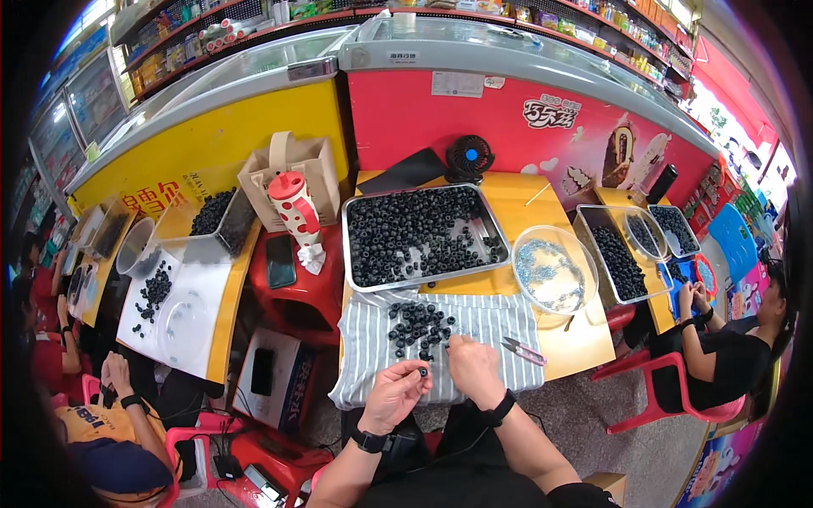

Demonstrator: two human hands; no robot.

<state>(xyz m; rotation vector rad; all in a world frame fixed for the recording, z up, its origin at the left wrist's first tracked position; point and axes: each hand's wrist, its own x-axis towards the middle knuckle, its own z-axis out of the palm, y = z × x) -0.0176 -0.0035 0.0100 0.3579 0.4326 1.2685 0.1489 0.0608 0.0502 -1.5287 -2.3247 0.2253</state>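
My left hand (395, 396) pinches a small black round part (423, 372) between thumb and fingertips, above the near edge of a grey-and-white striped cloth (500, 322). My right hand (476, 371) is closed just to the right of it, its fingertips together at the edge of a loose pile of black round parts (417, 328). What its fingers hold, if anything, is too small or hidden to make out. Pink-handled thread snips (525, 350) lie on the cloth to its right. Beyond the cloth stands a metal tray (351, 275) of many more black parts, some showing a centre hole.
A clear round tray (593, 292) with small bluish pieces sits right of the metal tray. A black fan (470, 157) stands behind. A spotted tumbler (293, 203), phone (280, 261) and paper bag (315, 161) are on the left. Co-workers (720, 339) sit at both sides.
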